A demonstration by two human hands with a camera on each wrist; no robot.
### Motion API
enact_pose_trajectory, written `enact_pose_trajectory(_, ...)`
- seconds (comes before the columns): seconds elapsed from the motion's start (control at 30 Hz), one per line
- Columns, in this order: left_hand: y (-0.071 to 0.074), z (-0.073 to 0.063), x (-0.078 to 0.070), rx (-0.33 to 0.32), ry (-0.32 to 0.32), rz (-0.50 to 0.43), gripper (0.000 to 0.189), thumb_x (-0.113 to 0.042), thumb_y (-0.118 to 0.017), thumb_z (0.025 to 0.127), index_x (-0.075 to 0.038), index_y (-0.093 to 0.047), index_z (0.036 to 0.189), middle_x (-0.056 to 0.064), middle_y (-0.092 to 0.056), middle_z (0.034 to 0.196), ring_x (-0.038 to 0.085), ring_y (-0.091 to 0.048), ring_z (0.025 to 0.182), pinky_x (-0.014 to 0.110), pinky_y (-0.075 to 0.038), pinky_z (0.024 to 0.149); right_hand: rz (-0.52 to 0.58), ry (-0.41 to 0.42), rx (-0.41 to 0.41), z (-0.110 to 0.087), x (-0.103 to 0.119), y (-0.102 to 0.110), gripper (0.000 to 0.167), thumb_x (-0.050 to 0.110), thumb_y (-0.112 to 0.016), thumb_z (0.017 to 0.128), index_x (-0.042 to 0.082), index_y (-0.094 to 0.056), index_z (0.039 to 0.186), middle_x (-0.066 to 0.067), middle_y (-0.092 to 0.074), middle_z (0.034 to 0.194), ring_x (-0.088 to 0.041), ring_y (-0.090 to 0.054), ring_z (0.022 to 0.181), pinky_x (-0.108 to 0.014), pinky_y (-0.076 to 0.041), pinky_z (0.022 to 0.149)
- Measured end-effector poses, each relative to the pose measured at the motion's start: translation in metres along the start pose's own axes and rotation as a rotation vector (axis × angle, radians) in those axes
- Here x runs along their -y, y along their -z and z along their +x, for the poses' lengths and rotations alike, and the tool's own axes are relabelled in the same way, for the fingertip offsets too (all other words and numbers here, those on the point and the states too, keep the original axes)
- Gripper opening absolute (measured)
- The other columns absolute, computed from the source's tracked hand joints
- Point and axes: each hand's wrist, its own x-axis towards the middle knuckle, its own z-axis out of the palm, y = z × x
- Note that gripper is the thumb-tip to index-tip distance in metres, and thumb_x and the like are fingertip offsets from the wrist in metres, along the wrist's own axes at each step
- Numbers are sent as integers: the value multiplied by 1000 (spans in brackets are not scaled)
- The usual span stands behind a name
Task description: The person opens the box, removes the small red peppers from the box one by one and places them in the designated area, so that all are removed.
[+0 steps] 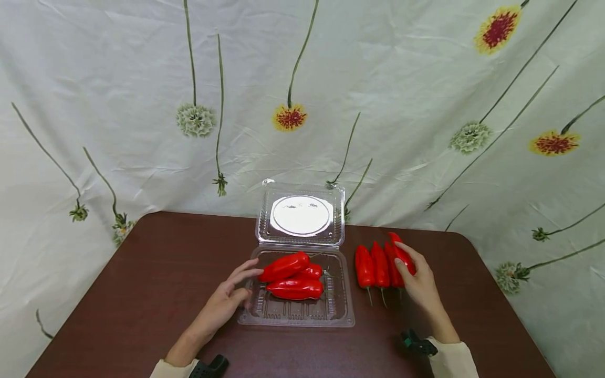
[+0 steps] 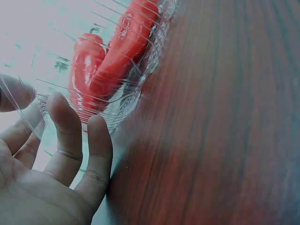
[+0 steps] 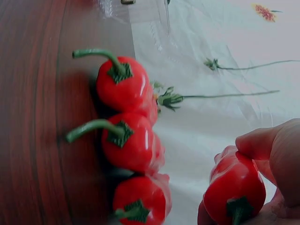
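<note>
A clear plastic clamshell box (image 1: 283,316) stands on the table with its lid (image 1: 264,231) raised at the back. Inside it lie three red peppers (image 1: 295,289), also visible through the plastic (image 2: 115,65) in the left wrist view. My left hand (image 1: 226,302) is at the box's left edge, fingers spread and loosely bent against the wall. To the right of the box, my right hand (image 1: 420,278) holds another red pepper (image 3: 236,187) between thumb and fingers, up off the table. Beside it three more red peppers (image 3: 124,84) lie in a row, green stems toward me.
The dark brown wooden table (image 1: 179,273) has rounded far corners. A white cloth (image 1: 402,105) with printed flowers hangs behind it, just past the raised lid. Dark bands sit on both wrists.
</note>
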Motion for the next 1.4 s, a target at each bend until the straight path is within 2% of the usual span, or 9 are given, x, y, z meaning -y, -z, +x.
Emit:
enact_pose_trajectory(0.3,0,0,0,-1,-4,-4,46,6,-44,95,-7,-57,138,4,-29,161,14,-54,69,23,-48,68,-15,10,-13,0,-13,7,43,10,-56,101,6,-51,144,-26,-44,146,-42,-41,133,-60,-36,104)
enact_pose_trajectory(0.6,-1,-2,-2,-3,27,9,46,4,-44,96,-8,-57,138,3,-28,162,15,-54,71,23,-47,69,-5,-98,14,0,-27,10,47,9,-55,101,5,-46,147,-29,-40,148,-43,-40,132,-59,-36,105)
enact_pose_trajectory(0.73,-1,-2,-3,-7,26,8,46,4,-45,96,-8,-57,138,3,-28,162,14,-54,71,23,-47,68,2,-107,14,0,-32,9,46,8,-55,101,4,-46,146,-29,-41,148,-42,-42,133,-55,-35,106)
enact_pose_trajectory(0.87,-1,-1,-3,-10,28,8,46,4,-45,95,-8,-58,137,3,-29,161,14,-54,72,23,-47,68,4,-111,24,0,-36,8,47,10,-56,101,4,-46,146,-29,-41,150,-43,-41,136,-56,-33,108)
enact_pose_trajectory(1.4,0,-1,-1,5,-9,-14,47,6,-45,94,-7,-57,138,4,-27,162,12,-52,72,23,-49,68,-27,-150,67,0,-48,9,47,8,-54,102,3,-44,147,-29,-37,154,-45,-34,141,-61,-29,113)
